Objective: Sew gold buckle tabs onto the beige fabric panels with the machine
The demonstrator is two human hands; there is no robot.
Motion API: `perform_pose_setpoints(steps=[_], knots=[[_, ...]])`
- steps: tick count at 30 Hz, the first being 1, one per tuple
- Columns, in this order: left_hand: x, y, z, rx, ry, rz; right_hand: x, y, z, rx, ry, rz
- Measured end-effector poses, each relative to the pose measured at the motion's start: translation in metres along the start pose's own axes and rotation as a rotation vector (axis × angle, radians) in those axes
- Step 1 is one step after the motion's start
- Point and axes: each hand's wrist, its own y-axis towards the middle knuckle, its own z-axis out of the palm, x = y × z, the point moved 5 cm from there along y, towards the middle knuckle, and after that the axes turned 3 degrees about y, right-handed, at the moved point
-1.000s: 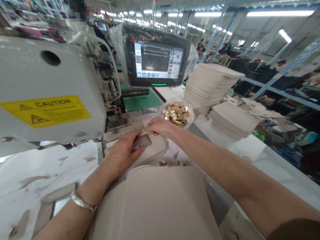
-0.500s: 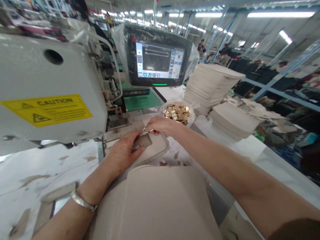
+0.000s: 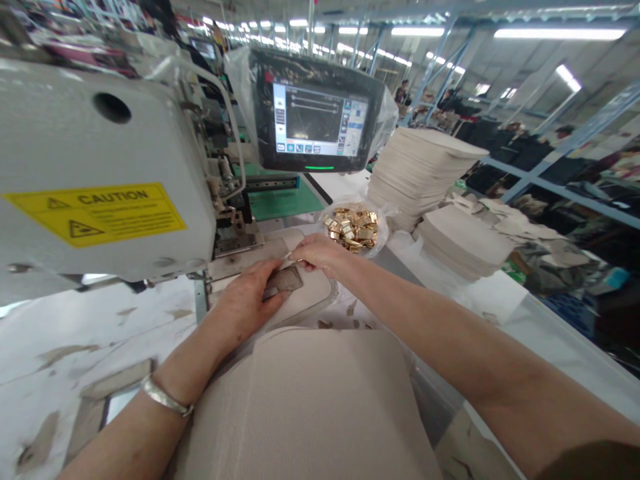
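The one word that reads clearly is "CAUTION", in dark capitals on the yellow rectangular sticker [image 3: 97, 213] across the grey painted metal machine head [image 3: 107, 157]; two warning triangles (a smaller one [image 3: 59, 203] above a larger one [image 3: 84, 230]) stand on it too, beside fine print too blurred to read, as is the lettering on the black plastic-wrapped display panel [image 3: 313, 120]
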Motion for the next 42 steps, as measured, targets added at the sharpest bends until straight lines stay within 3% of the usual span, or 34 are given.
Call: perform_pose_setpoints(steps=[10,15,18,21,29,33,38,42], knots=[[0.001,-0.001,0.0,-0.03,-0.003,0.041,0.012,0.001,0.0,0.032,-0.278,0.046],[-0.003,-0.005,0.007,-0.068,0.067,0.199,0.011,0.002,0.002,0.03,-0.312,0.033],[-0.009,-0.008,0.013,-0.077,0.192,0.223,0.011,0.004,0.0,0.03,-0.422,0.03],[-0.018,-0.007,0.015,-0.071,0.311,0.166,0.006,0.006,-0.003,0.079,-0.465,0.045],[-0.044,0.005,0.01,0.029,0.446,0.012,-0.004,0.004,-0.004,0.202,-0.172,0.141],[-0.034,-0.015,-0.005,0.038,0.468,-0.032,-0.004,0.004,-0.004,0.158,-0.155,0.118],[-0.01,-0.054,-0.026,0.029,0.527,-0.194,-0.003,0.004,-0.004,0.137,-0.189,0.078],[-0.009,-0.058,-0.028,0.018,0.542,-0.25,-0.003,0.005,-0.004,0.134,-0.202,0.067]])
